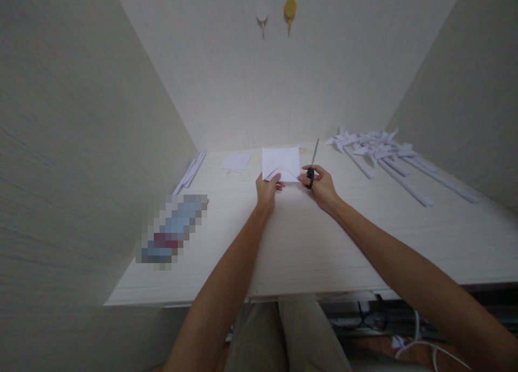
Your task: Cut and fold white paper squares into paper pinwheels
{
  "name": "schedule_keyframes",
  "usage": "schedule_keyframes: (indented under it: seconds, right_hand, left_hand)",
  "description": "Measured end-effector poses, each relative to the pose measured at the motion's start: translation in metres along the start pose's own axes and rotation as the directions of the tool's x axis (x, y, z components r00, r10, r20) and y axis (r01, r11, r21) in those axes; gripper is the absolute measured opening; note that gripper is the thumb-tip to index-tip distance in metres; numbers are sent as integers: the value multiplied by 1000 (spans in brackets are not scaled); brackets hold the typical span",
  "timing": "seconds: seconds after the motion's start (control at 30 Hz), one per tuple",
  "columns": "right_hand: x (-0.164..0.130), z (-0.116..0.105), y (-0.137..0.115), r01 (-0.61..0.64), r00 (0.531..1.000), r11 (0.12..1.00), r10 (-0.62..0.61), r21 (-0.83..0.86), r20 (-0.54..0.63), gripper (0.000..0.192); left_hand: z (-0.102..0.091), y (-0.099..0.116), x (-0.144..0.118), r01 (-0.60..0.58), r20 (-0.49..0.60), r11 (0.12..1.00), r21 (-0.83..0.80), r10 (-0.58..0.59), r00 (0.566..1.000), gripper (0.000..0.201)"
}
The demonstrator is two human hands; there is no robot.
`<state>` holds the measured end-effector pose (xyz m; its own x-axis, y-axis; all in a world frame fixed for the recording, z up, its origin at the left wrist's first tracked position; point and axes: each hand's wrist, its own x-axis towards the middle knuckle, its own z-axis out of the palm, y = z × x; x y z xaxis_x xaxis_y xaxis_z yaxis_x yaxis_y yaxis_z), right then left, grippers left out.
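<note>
Two hands at a folded white sheet on the pale surface (pixel 307 242).
The left hand (pixel 267 191) pinches the paper sheet (pixel 280 163) at its near left corner; the right hand (pixel 319 186), fingers closed through the scissors (pixel 312 167), holds them beside the sheet's right edge, blades pointing away.

On the table (pixel 307 242) a paper sheet (pixel 280 162) lies at the middle, the left hand (pixel 267 191) at its near left corner, the right hand (pixel 321 186) with scissors (pixel 312 164) just right; pinwheels (pixel 374 145) far right, paper sticks (pixel 190 171) far left, a small sheet (pixel 236 161) between sticks and sheet
</note>
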<state>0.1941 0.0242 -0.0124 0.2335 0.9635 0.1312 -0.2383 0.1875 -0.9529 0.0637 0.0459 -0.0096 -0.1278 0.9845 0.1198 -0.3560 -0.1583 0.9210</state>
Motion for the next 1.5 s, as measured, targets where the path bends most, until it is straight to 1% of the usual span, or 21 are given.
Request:
schedule_keyframes:
  seconds: [0.47, 0.67, 0.73, 0.83, 0.9, 0.97, 1.07, 1.17, 1.33, 1.5]
  right_hand:
    - [-1, 1, -1, 6, 1000, 1000, -6, 6, -4, 38]
    - [0, 1, 0, 15, 1000, 1000, -15, 8, 11, 37]
    - [0, 0, 0, 19, 1000, 1000, -19, -12, 23, 37]
    - [-1, 0, -1, 26, 999, 999, -24, -39, 49, 37]
    - [-1, 0, -1, 27, 998, 998, -24, -52, 65, 37]
    - [-1, 0, -1, 25, 996, 998, -20, -66, 84, 36]
    - [-1, 0, 0, 26, 993, 996, -15, -88, 115, 36]
    - [0, -1, 2, 33, 991, 994, -20, -103, 129, 36]
    - [1, -1, 2, 18, 994, 993, -4, -118, 113, 36]
    - [0, -1, 2, 15, 993, 995, -2, -104, 119, 37]
  left_hand:
    - [-1, -2, 1, -27, 14, 1000, -12, 27, 1000, 16]
    - [-5, 3, 3, -36, 3, 999, -23, 36, 999, 19]
    - [-9, 5, 6, -31, -33, 999, -37, 30, 999, 22]
    - [-16, 5, 16, -37, -135, 996, -79, 27, 991, 24]
    - [-22, 5, 22, -90, -179, 993, -79, 74, 981, 21]
    - [-27, 7, 27, -123, -197, 990, -69, 107, 975, 21]
    - [-32, 10, 30, -93, -185, 995, -47, 82, 979, 28]
    - [-32, 14, 28, -81, -148, 994, -68, 70, 986, 31]
    - [-29, 17, 23, -89, -68, 993, -75, 83, 994, 27]
    - [-29, 18, 22, -67, -71, 993, -98, 60, 996, 18]
